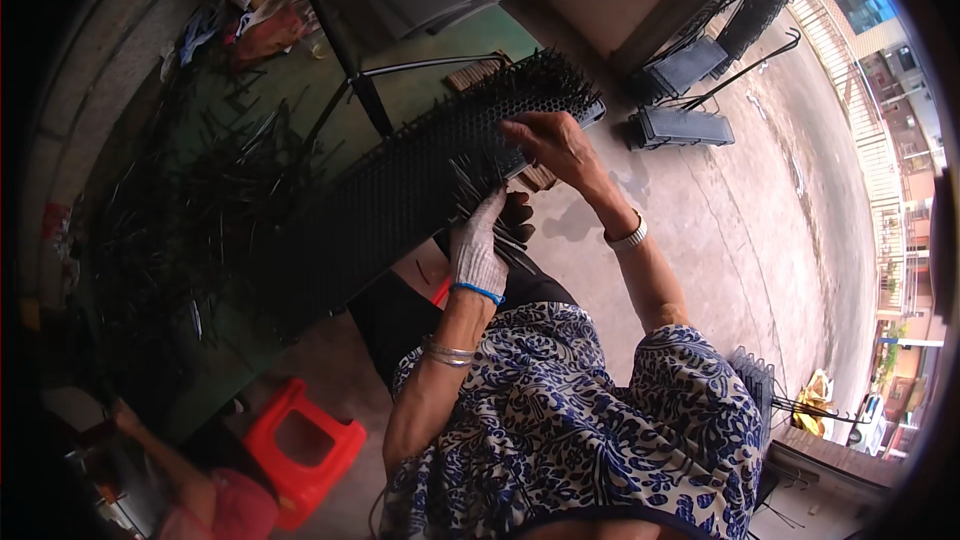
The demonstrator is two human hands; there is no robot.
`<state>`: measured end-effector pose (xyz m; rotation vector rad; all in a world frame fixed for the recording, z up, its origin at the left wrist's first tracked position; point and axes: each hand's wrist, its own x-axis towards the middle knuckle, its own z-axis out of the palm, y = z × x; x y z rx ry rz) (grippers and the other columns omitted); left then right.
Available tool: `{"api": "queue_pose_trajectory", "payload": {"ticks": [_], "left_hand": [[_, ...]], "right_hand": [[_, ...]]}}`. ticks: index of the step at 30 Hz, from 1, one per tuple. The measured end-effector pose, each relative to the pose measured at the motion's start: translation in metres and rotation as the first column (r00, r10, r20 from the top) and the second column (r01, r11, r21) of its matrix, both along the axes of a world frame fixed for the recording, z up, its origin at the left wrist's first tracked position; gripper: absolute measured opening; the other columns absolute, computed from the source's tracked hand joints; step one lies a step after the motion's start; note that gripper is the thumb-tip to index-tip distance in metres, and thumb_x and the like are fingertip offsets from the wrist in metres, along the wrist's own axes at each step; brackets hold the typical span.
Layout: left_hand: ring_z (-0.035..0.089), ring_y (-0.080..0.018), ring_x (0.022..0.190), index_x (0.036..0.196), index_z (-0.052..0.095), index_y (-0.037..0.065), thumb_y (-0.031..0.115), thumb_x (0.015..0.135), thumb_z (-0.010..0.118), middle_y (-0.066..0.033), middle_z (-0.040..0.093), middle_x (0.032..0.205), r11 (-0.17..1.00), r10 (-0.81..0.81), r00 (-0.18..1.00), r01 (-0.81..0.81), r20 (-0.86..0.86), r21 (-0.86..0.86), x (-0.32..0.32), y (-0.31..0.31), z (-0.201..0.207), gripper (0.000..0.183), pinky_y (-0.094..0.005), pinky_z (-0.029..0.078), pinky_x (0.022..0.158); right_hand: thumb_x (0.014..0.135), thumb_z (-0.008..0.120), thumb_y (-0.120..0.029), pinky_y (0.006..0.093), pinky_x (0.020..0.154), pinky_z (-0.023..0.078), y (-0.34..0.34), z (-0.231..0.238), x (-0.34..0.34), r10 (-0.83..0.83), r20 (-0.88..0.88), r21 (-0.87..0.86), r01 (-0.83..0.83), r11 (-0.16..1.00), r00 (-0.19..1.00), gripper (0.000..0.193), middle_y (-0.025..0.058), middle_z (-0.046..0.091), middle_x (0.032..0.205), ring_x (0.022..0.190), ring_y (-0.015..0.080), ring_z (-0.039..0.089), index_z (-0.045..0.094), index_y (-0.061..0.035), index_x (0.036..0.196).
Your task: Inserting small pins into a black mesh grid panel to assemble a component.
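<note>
A long black panel (370, 215) full of small holes lies slanted across the green table. Short black strips (540, 80) stand in a dense row along its far right part. My left hand (478, 252), in a white knitted glove with a blue cuff, grips a bundle of thin black strips (474, 182) at the panel's near edge. My right hand (558, 148) is bare and wears a wristwatch. Its fingers are drawn together above the panel's right part, to the right of the bundle; whatever they pinch is too small to make out.
Loose black strips (215, 190) heap over the green table (240, 365) at left. A black metal stand (368, 105) rises behind the panel. A red stool (345, 445) and another person's arm (170, 450) are at lower left. Black trays (685, 128) stand on the floor at right.
</note>
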<state>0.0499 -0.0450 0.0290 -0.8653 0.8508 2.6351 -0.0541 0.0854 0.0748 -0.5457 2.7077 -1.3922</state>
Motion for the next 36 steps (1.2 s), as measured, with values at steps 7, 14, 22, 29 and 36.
{"api": "queue_pose_trajectory", "payload": {"ticks": [7,14,22,29,36], "left_hand": [[0.066,-0.0164,0.068,0.106,0.065,0.010,0.023,0.090,0.063,-0.0076,0.069,0.084,0.985,-0.112,0.993,0.104,-0.047,-0.139,0.007,0.005,0.019,0.021,-0.0270,0.050,0.051],[0.066,-0.0183,0.064,0.104,0.065,0.009,0.022,0.089,0.064,-0.0100,0.069,0.082,0.974,-0.160,0.986,0.149,-0.055,-0.170,0.007,0.002,0.014,0.020,-0.0273,0.048,0.046],[0.064,-0.0161,0.057,0.102,0.064,0.006,0.019,0.090,0.062,-0.0104,0.069,0.078,0.983,-0.152,0.988,0.150,-0.007,-0.102,0.001,0.001,0.014,0.018,-0.0254,0.047,0.042],[0.065,-0.0163,0.057,0.100,0.064,0.006,0.018,0.090,0.062,-0.0107,0.069,0.077,0.985,-0.099,0.995,0.097,-0.011,-0.141,0.000,-0.001,0.007,0.016,-0.0254,0.047,0.042],[0.065,-0.0200,0.062,0.100,0.065,0.005,0.020,0.089,0.064,-0.0119,0.069,0.081,0.980,-0.153,0.988,0.147,-0.036,-0.130,0.001,-0.007,0.009,0.019,-0.0282,0.048,0.045]], "right_hand": [[0.087,0.064,-0.025,0.0214,0.048,0.041,0.014,-0.001,0.014,0.143,0.326,-0.182,-0.086,0.979,0.934,0.023,0.0000,0.061,0.067,0.056,0.0061,0.055,0.066,-0.0038,0.096],[0.089,0.062,-0.024,0.0197,0.049,0.043,0.018,-0.004,0.014,0.187,0.430,-0.223,-0.097,0.970,0.883,0.020,0.0003,0.064,0.070,0.062,0.0055,0.061,0.063,-0.0051,0.095],[0.092,0.059,-0.020,0.0214,0.058,0.051,0.016,0.017,0.010,0.214,0.471,-0.232,-0.114,0.966,0.856,0.019,0.0040,0.066,0.075,0.068,0.0091,0.064,0.063,-0.0011,0.096],[0.093,0.058,-0.016,0.0216,0.058,0.051,0.013,0.012,0.010,0.217,0.439,-0.226,-0.127,0.966,0.872,0.017,0.0050,0.067,0.076,0.067,0.0098,0.064,0.063,0.0005,0.096],[0.093,0.057,-0.012,0.0225,0.060,0.051,0.011,0.014,0.013,0.211,0.407,-0.249,-0.114,0.962,0.889,0.017,0.0045,0.066,0.076,0.070,0.0104,0.064,0.063,0.0025,0.099]]}}
